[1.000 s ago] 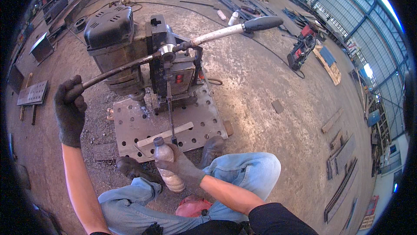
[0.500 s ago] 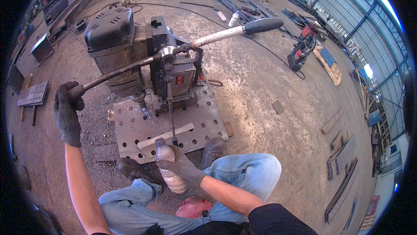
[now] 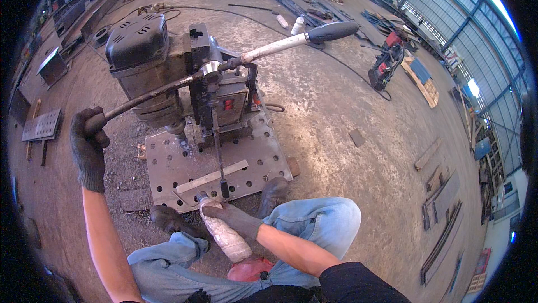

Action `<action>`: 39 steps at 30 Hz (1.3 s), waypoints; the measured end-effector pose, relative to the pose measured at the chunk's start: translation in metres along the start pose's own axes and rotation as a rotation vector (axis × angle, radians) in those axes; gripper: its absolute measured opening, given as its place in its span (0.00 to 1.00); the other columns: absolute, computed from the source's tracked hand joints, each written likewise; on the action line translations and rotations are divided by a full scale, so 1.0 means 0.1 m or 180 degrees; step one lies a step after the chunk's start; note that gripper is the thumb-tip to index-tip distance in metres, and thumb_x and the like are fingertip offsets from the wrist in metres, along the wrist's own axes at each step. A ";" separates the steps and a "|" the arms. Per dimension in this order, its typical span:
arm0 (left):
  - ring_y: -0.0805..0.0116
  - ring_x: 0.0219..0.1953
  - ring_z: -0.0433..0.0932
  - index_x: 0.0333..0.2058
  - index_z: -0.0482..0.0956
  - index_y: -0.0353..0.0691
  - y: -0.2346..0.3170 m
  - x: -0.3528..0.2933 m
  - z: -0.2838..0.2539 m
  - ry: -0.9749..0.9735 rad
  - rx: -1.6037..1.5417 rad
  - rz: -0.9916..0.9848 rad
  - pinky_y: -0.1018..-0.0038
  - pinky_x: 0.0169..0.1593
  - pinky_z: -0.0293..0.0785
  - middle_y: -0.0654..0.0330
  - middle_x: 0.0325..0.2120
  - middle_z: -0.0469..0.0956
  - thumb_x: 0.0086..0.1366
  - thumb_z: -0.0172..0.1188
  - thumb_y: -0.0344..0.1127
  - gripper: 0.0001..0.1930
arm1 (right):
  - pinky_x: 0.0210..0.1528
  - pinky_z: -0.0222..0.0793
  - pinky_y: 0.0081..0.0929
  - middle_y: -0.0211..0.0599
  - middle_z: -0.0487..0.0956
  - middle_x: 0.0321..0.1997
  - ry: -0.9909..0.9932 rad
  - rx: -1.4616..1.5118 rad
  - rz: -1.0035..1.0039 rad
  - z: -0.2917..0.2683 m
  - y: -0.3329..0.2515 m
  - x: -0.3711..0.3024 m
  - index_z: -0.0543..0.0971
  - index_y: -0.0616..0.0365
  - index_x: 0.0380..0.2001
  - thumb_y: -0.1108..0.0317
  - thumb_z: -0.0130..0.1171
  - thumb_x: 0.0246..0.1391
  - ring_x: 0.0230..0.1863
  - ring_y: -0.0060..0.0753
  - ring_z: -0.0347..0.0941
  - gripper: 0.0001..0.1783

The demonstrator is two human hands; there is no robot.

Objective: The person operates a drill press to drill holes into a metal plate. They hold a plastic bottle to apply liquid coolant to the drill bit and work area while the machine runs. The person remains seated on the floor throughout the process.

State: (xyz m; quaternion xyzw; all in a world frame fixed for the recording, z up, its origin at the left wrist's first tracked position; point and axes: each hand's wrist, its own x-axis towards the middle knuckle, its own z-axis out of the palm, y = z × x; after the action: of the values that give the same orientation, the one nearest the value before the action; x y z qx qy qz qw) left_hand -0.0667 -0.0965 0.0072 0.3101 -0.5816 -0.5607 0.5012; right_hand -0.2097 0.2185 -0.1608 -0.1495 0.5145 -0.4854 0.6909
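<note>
My left hand [image 3: 89, 145], in a dark knit glove, is closed round the knob end of a feed lever [image 3: 154, 94] on a magnetic drill [image 3: 204, 87]. My gloved right hand [image 3: 234, 219] wraps round a plastic bottle [image 3: 224, 234] between my knees. The bottle's narrow neck points at the near edge of a perforated steel plate [image 3: 263, 171] under the drill. A second lever [image 3: 280, 48] with a black grip sticks out to the right, and a third arm [image 3: 219, 151] hangs toward me. A flat metal strip [image 3: 213, 177] lies on the plate.
My boots [image 3: 274, 193] rest at the plate's near edge. A reddish bundle [image 3: 250, 269] lies between my legs. Metal shavings [image 3: 123, 165] cover the floor at left. A cable [image 3: 330, 56] runs behind the drill toward a red-black machine [image 3: 386, 65]. Steel bars [image 3: 443, 241] lie at right.
My right hand has brought the bottle slightly lower and nearer to me, tilting it so its neck shows less upright. My left hand keeps its grip on the lever, which looks nearly unmoved.
</note>
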 end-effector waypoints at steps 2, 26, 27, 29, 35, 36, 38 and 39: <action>0.78 0.16 0.65 0.40 0.77 0.38 0.02 -0.04 0.09 0.0090 -0.0135 -0.0008 0.79 0.19 0.59 0.59 0.33 0.80 0.68 0.49 0.50 0.19 | 0.52 0.68 0.28 0.41 0.74 0.51 0.0188 -0.0121 -0.0136 -0.03 0.07 0.03 0.62 0.66 0.58 0.40 0.66 0.48 0.49 0.33 0.71 0.47; 0.76 0.22 0.67 0.42 0.75 0.37 -0.13 0.04 -0.05 -0.0101 -0.0055 0.0203 0.78 0.24 0.62 0.56 0.38 0.79 0.70 0.48 0.49 0.19 | 0.42 0.69 0.25 0.35 0.77 0.39 0.0140 0.0107 0.0022 -0.01 0.03 0.00 0.75 0.60 0.47 0.43 0.67 0.49 0.37 0.24 0.71 0.34; 0.76 0.22 0.67 0.42 0.75 0.36 -0.13 0.05 -0.07 -0.0112 -0.0029 0.0192 0.78 0.24 0.62 0.56 0.38 0.79 0.70 0.48 0.49 0.19 | 0.43 0.69 0.26 0.36 0.77 0.41 0.0134 0.0029 -0.0043 0.01 -0.01 -0.03 0.74 0.61 0.49 0.43 0.67 0.49 0.39 0.26 0.72 0.35; 0.76 0.22 0.68 0.42 0.75 0.37 -0.12 0.04 -0.10 -0.0112 -0.0073 0.0190 0.78 0.24 0.62 0.56 0.38 0.79 0.70 0.48 0.49 0.19 | 0.46 0.70 0.27 0.38 0.77 0.44 0.0116 -0.0128 -0.0176 0.09 -0.11 -0.08 0.71 0.62 0.52 0.42 0.66 0.49 0.42 0.29 0.73 0.38; 0.76 0.22 0.68 0.42 0.75 0.37 -0.08 0.03 -0.02 -0.0055 -0.0408 -0.0015 0.78 0.24 0.62 0.56 0.38 0.79 0.70 0.48 0.50 0.20 | 0.57 0.66 0.32 0.43 0.73 0.52 0.0844 -0.1012 -0.1424 0.07 0.10 0.09 0.63 0.63 0.59 0.45 0.69 0.46 0.53 0.33 0.70 0.46; 0.75 0.22 0.68 0.42 0.75 0.37 -0.08 0.03 -0.03 -0.0041 -0.0443 -0.0061 0.78 0.24 0.62 0.57 0.38 0.79 0.70 0.48 0.50 0.20 | 0.57 0.66 0.32 0.43 0.73 0.53 0.0858 -0.1127 -0.1449 0.08 0.07 0.05 0.63 0.63 0.60 0.46 0.70 0.46 0.53 0.34 0.70 0.46; 0.75 0.23 0.68 0.43 0.75 0.37 -0.11 0.04 -0.06 -0.0104 -0.0402 -0.0019 0.78 0.24 0.63 0.57 0.38 0.79 0.70 0.48 0.51 0.20 | 0.57 0.66 0.31 0.44 0.73 0.54 0.0886 -0.1355 -0.1499 0.10 0.01 -0.01 0.62 0.63 0.61 0.47 0.70 0.46 0.54 0.34 0.70 0.46; 0.75 0.23 0.68 0.43 0.75 0.37 -0.12 0.04 -0.08 -0.0137 -0.0381 -0.0001 0.78 0.24 0.63 0.57 0.38 0.79 0.70 0.48 0.51 0.20 | 0.57 0.66 0.31 0.44 0.73 0.54 0.0926 -0.1512 -0.1498 0.11 -0.01 -0.04 0.62 0.63 0.61 0.47 0.70 0.46 0.54 0.34 0.70 0.47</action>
State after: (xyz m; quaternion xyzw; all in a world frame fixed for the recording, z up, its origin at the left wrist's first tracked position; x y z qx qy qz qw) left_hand -0.0632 -0.1055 -0.0047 0.2676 -0.5576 -0.6010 0.5062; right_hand -0.2011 0.2180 -0.1531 -0.3495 0.6574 -0.5141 0.4259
